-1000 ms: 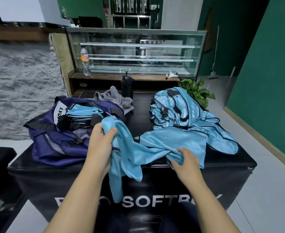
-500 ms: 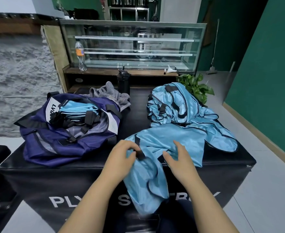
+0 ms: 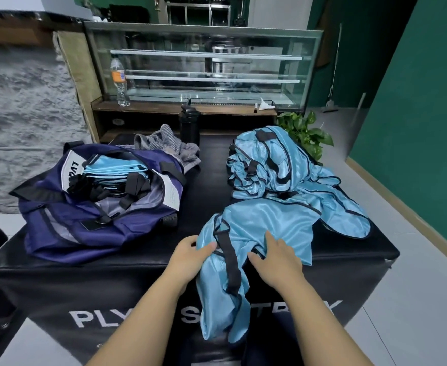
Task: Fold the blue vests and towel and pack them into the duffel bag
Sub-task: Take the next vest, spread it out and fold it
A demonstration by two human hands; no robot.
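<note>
A light blue vest [image 3: 259, 228] with black trim lies at the front edge of the black padded box [image 3: 143, 270], its lower part hanging over the front. My left hand [image 3: 190, 256] pinches the vest's left edge. My right hand [image 3: 276, 256] rests on the cloth with spread fingers. Behind it sits a heap of several more blue vests [image 3: 272, 165]. The open navy duffel bag [image 3: 85, 220] stands at the left with folded blue vests [image 3: 111, 166] inside. A grey striped towel [image 3: 164, 143] lies crumpled behind the bag.
A black bottle [image 3: 189, 125] stands at the box's far edge. Behind it is a glass display case [image 3: 204, 64] with a plastic water bottle [image 3: 119, 80] on its ledge. A green plant [image 3: 304, 133] sits at the back right; tiled floor lies to the right.
My left hand has come down from near the bag, bringing the vest to the box's front edge. Both hands now sit close together on the vest.
</note>
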